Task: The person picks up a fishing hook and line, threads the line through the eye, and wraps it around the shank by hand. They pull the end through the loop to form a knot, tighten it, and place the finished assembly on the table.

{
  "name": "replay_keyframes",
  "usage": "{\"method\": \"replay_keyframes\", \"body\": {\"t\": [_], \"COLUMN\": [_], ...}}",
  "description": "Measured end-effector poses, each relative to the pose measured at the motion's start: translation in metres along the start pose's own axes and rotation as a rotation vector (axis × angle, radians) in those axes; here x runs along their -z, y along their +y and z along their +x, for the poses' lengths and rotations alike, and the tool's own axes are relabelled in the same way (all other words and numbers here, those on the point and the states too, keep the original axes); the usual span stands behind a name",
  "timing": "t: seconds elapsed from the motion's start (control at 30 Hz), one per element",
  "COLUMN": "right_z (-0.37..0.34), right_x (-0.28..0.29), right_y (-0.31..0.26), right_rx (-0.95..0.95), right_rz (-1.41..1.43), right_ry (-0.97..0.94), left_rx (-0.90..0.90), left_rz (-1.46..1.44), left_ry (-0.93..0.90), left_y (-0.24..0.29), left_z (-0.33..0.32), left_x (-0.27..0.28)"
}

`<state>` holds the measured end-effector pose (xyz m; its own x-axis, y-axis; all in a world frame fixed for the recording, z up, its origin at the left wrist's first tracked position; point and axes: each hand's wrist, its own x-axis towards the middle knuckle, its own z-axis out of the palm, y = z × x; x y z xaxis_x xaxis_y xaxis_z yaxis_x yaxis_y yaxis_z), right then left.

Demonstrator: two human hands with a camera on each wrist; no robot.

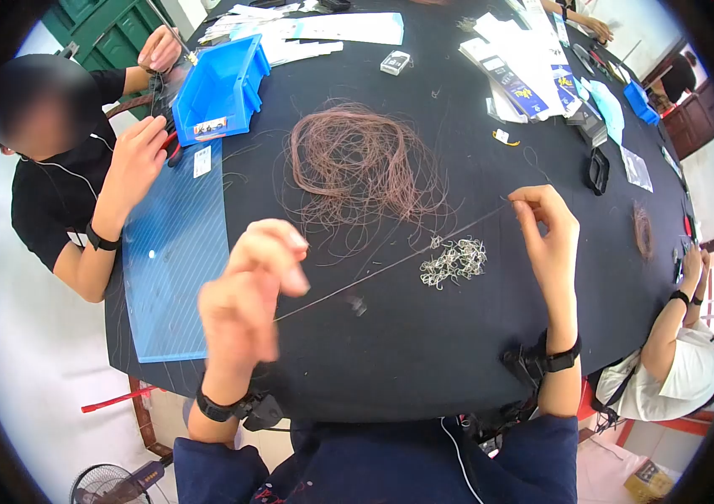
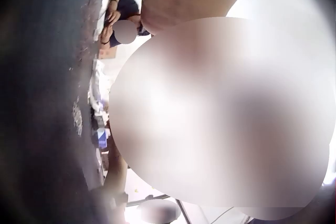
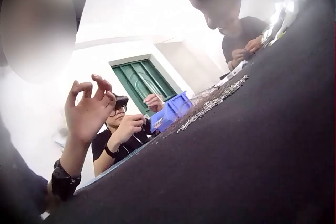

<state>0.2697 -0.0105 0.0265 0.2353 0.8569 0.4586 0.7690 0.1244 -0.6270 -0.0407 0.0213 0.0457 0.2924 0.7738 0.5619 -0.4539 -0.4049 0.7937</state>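
Observation:
A thin fishing line [image 1: 332, 294] runs straight and slanting between both hands, above the black tabletop. My right hand [image 1: 552, 235] pinches its far end between thumb and fingertips. Blurred in the head view, my left hand [image 1: 244, 290] is raised with bent fingers, and the line's near end meets it at the lower palm side. In the right wrist view the same left hand [image 3: 89, 111] shows its palm and curled fingers. A pile of silvery fish hooks [image 1: 454, 262] lies under the line, close to the right hand. Behind it spreads a loose coil of brown line [image 1: 357, 160].
A blue bin [image 1: 221, 88] and a blue ribbed board [image 1: 174, 269] lie at the left, beside another person's hands [image 1: 134, 160]. Paper packets [image 1: 517, 76] and a small white box [image 1: 395, 62] are farther back. Another person [image 1: 676, 361] sits at the right.

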Motion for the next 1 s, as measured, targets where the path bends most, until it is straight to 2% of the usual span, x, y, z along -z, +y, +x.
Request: {"method": "replay_keyframes", "body": {"t": [0.1,0.17,0.33,0.43,0.47,0.57,0.6,0.63,0.7,0.73,0.77,0.8,0.83,0.9,0.97,1.0], "right_z": [0.0,0.002,0.002,0.003,0.002,-0.002,-0.005,-0.007,-0.009,-0.009,-0.008,-0.008,-0.007,-0.006,-0.007,-0.006], "right_x": [-0.001,0.0,0.001,0.007,0.008,0.009,0.008,0.008,0.008,0.008,0.01,0.014,0.018,0.031,0.042,0.045], "right_y": [0.004,0.001,0.005,-0.003,-0.005,-0.019,-0.02,-0.023,-0.029,-0.029,-0.025,-0.018,-0.014,-0.015,-0.019,-0.017], "right_rx": [0.034,0.054,0.006,0.085,0.153,0.265,0.25,0.254,0.261,0.297,0.267,0.235,0.198,0.158,0.185,0.239], "right_rz": [0.028,0.01,0.007,0.105,0.152,0.236,0.293,0.33,0.404,0.474,0.66,0.846,1.029,1.189,1.386,1.465], "right_ry": [-0.014,-0.026,0.043,-0.027,-0.064,-0.232,-0.291,-0.329,-0.409,-0.45,-0.427,-0.399,-0.367,-0.288,-0.304,-0.376], "left_rx": [-0.045,0.106,0.538,0.582,0.488,0.638,0.747,0.688,0.926,0.671,0.405,0.345,0.397,0.502,0.511,0.517], "left_rz": [-0.65,-0.683,-0.692,-0.522,-0.46,-0.215,0.097,0.382,0.687,0.906,1.112,1.16,1.191,1.247,1.191,1.161], "left_ry": [-0.319,-0.724,-1.287,-1.531,-1.454,-1.318,-1.238,-1.032,-0.44,-0.404,-0.36,-0.355,-0.401,-0.485,-0.535,-0.56], "left_y": [-0.001,0.007,0.01,0.002,-0.003,-0.005,0.006,0.011,0.01,0.0,-0.009,-0.01,-0.008,-0.003,-0.004,-0.005], "left_z": [0.008,0.014,0.01,-0.011,-0.016,-0.013,0.003,0.009,0.013,0.008,0.003,0.003,0.004,0.004,0.0,-0.002], "left_x": [0.011,0.024,0.016,0.014,0.011,0.016,0.01,0.001,-0.014,-0.01,-0.004,-0.002,-0.001,0.0,0.005,0.008]}}
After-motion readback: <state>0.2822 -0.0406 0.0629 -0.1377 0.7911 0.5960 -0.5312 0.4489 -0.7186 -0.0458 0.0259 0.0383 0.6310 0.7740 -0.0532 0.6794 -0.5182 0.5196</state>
